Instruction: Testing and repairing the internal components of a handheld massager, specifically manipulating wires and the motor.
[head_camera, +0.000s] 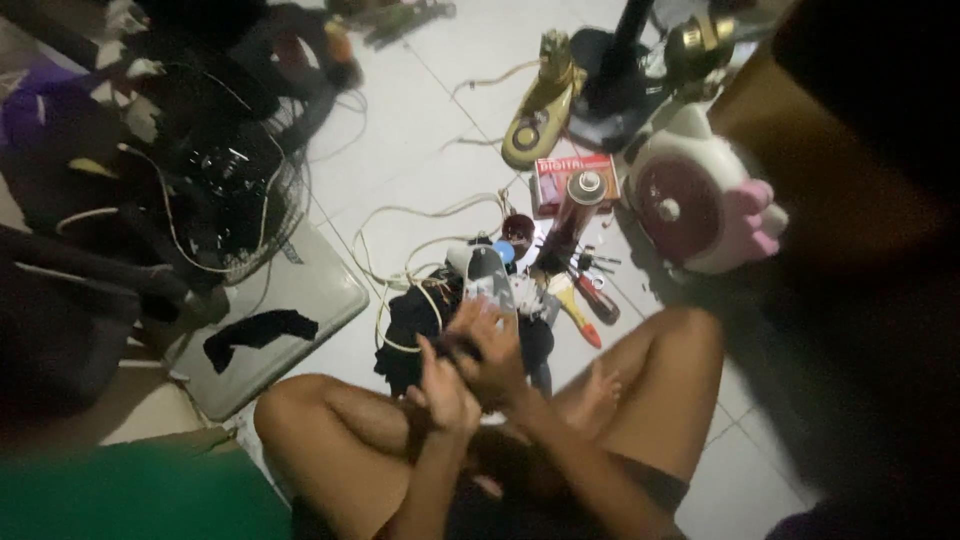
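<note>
Hands meet over the lap: left hand (440, 385) and right hand (492, 352) both grip a small dark part (458, 347), above the floor clutter. Next calls for a steady hold while working it.

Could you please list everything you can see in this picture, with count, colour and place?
dark part: one, black, gripped between both hands above the lap; blurred
spray can: one, dark with silver top, upright on the floor ahead
small box: one, red, behind the can
screwdrivers: a few, yellow and red handles, floor right of the hands
fan motor housing: one, white and pink, right
fan base: one, cream-yellow, top centre
fan grille: one, black wire, left
cords: several, cream, floor centre
flat panel: one, grey, left, black cloth on it
left hand: one, centre
right hand: one, centre
</note>
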